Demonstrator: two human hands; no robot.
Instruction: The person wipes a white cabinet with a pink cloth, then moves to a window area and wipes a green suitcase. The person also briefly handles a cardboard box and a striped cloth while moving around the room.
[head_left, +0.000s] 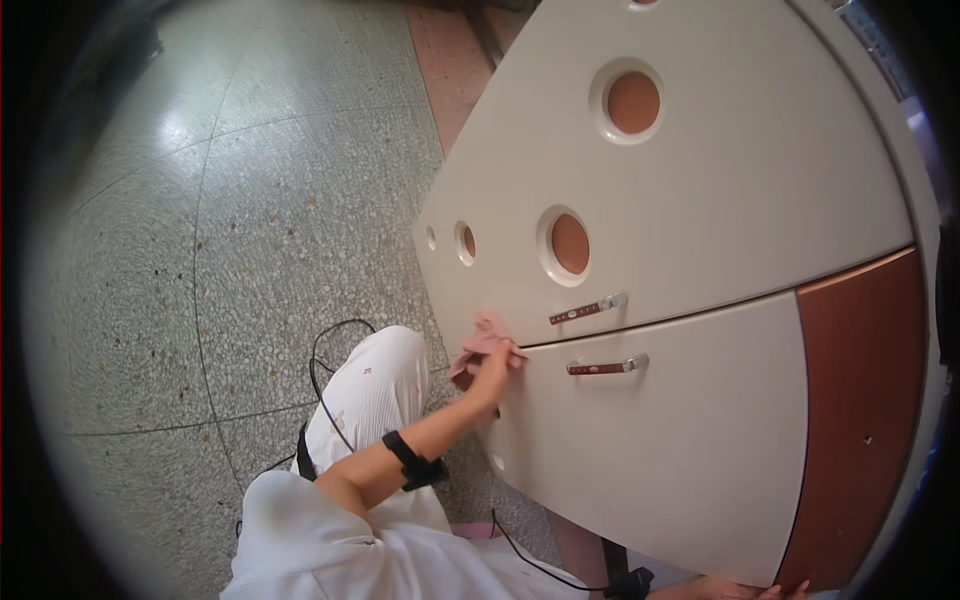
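Observation:
My left hand (496, 367) holds a crumpled pink cloth (486, 336) against the lower part of a cream cabinet, where the seam between two doors runs down. The cloth drapes over the fingers and looks slightly blurred. Above the seam in the picture is a door (720, 150) with round recesses; below it is a plain door (675, 435). Each door has a red-brown and metal pull handle (589, 308). At the bottom rim, my right hand (750, 589) is only partly seen, its fingers at the edge of a copper-brown panel (855, 435).
Speckled terrazzo floor (262, 285) spreads along the left. My knee in white trousers (375, 382) is close to the cabinet's lower edge. A thin black cable (322, 397) loops beside the leg. Another cable (532, 568) runs to the black band (631, 583) on my right wrist.

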